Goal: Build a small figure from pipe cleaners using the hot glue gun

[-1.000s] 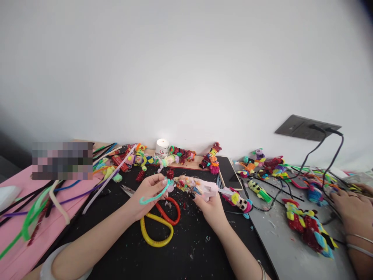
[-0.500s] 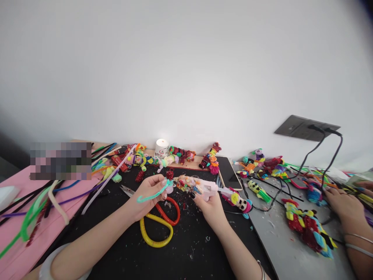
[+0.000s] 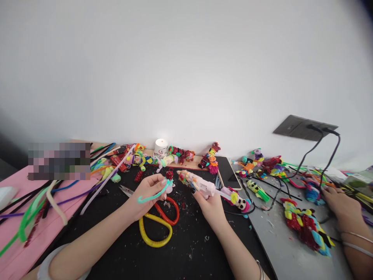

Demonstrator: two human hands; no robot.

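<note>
My left hand (image 3: 147, 194) is closed in a pinch on a teal pipe cleaner (image 3: 153, 195) with a small pale piece at its upper end, held above the black mat (image 3: 186, 249). My right hand (image 3: 210, 204) is wrapped round a pink glue gun (image 3: 198, 183) crusted with coloured scraps. Its nozzle points left, a short way from the pipe cleaner's tip. Red and yellow scissors (image 3: 157, 225) lie on the mat just under both hands.
Loose pipe cleaners (image 3: 35, 210) cover the pink sheet at left. Small craft figures (image 3: 180, 154), a white cup (image 3: 161, 147) and a phone (image 3: 227, 173) line the back. Another person's hand (image 3: 339, 202) rests at right among cables and figures (image 3: 305, 229); a wall socket (image 3: 304, 127) is above.
The glue gun's nozzle has tilted up and drawn slightly away from the pipe cleaner's tip. The other person's hand at right has shifted a little left.
</note>
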